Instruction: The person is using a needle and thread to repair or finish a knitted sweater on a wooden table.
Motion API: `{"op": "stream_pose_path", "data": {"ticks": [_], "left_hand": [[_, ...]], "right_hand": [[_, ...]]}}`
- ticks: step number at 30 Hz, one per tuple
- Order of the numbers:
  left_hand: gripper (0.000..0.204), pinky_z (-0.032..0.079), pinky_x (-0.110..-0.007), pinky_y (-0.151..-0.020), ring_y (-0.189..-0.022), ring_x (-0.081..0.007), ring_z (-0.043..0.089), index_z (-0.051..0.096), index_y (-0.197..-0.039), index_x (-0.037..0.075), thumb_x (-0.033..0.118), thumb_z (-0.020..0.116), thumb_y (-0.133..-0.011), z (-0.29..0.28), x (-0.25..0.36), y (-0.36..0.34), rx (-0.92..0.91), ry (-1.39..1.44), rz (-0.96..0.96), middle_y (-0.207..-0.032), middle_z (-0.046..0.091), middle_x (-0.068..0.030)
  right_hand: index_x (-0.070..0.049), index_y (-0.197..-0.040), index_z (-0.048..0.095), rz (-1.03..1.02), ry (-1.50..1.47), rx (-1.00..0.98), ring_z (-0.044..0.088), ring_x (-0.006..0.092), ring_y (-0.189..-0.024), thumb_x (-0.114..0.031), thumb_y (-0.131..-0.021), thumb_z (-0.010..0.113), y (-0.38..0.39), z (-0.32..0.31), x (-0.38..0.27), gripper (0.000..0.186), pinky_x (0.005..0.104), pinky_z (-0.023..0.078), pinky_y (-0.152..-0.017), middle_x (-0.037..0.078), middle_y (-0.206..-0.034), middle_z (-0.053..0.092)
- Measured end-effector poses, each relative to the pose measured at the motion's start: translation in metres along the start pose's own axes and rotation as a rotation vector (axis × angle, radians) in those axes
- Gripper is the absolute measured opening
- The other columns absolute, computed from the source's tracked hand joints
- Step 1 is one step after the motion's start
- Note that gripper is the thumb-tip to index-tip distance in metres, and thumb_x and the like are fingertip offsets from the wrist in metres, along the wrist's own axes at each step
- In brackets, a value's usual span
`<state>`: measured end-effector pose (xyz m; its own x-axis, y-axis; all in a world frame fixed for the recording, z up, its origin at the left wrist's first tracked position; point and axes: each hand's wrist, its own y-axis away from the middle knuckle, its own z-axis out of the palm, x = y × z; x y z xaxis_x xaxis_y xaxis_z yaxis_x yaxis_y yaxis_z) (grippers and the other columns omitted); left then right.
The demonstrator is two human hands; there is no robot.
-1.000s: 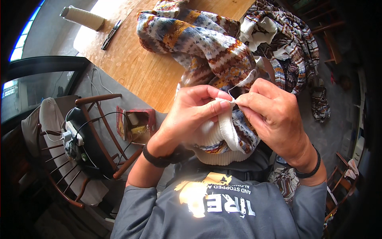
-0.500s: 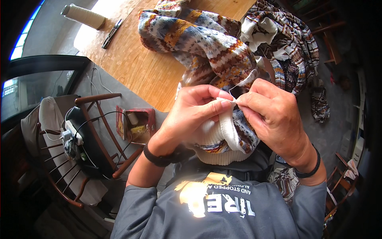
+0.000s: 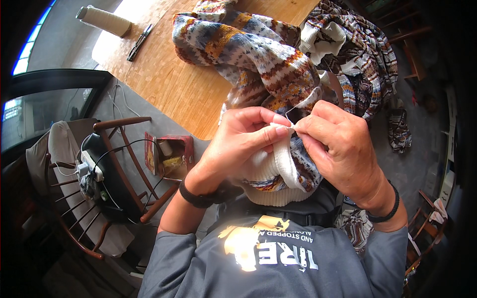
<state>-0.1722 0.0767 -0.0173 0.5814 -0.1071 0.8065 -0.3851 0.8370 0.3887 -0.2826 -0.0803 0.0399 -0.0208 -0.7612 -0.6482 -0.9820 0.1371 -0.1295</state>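
A knitted garment with a white ribbed band (image 3: 284, 161) and a multicoloured pattern lies gathered over my lap. Thumb and forefinger of my left hand (image 3: 243, 141) pinch the band's upper edge. Right beside those fingertips, my right hand (image 3: 343, 149) is closed in a pinch against the same edge; whatever small thing it grips is hidden by the fingers. A thin strand of white yarn (image 3: 299, 105) loops up from between the hands toward the patterned knitwear (image 3: 278, 64), which drapes over the table's edge.
On the wooden table (image 3: 174, 99) are a cone of cream yarn (image 3: 105, 21) and small thread snips (image 3: 140, 42). More knitwear (image 3: 367, 59) is heaped at the far right. To the left stand a wooden chair (image 3: 134, 149) with a power strip and a red tin (image 3: 178, 151).
My right hand has shifted very slightly, and the yarn loop's bend has changed a little. My left hand keeps its pinch on the band.
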Motion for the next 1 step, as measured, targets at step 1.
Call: {"op": "stream_pose_path", "data": {"ticks": [1], "left_hand": [[0.02, 0.045, -0.018, -0.061, -0.07, -0.0042, 0.055, 0.066, -0.099, -0.001, 0.014, 0.067, -0.087, -0.0003, -0.0003, -0.0002, -0.002, 0.002, 0.0, -0.082, 0.063, 0.0]], "right_hand": [[-0.002, -0.083, 0.062, -0.001, -0.004, -0.001, 0.058, 0.0267, -0.062, 0.008, -0.071, 0.066, -0.0003, 0.0003, 0.0003, 0.015, 0.033, 0.045, -0.055, 0.011, -0.071, 0.053]]}}
